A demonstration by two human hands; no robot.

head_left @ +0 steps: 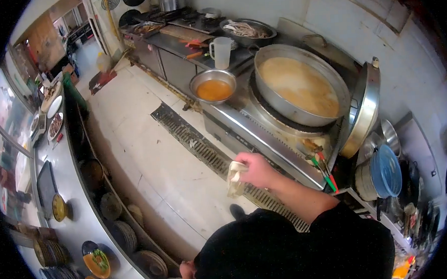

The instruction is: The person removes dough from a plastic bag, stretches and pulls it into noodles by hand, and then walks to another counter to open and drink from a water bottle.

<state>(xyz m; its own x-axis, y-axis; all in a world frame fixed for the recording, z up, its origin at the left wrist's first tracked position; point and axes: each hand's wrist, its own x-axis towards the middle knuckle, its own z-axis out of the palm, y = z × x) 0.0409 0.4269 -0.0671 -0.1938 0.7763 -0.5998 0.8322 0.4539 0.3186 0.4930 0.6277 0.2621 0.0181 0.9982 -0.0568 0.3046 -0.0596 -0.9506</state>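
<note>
My right hand [254, 169] grips a crumpled off-white cloth [235, 180], which hangs down over the floor drain grate. Low in the view, my left hand [188, 269] hangs beside my black shirt near the left counter; its fingers are mostly hidden. Ahead of my right hand, a large round pan [303, 116] of cloudy, light brown liquid sits on the stove. A metal bowl of orange-brown liquid [214, 89] rests at the stove's left front corner. Behind that bowl stands a translucent plastic jug [221, 52].
A large round lid [366, 113] leans right of the pan. Red- and green-handled tools [325, 172] lie at the stove's front edge, near a blue basin [387, 170]. The left steel counter [77, 197] holds plates and bowls. A slotted drain [193, 141] crosses the tiled floor.
</note>
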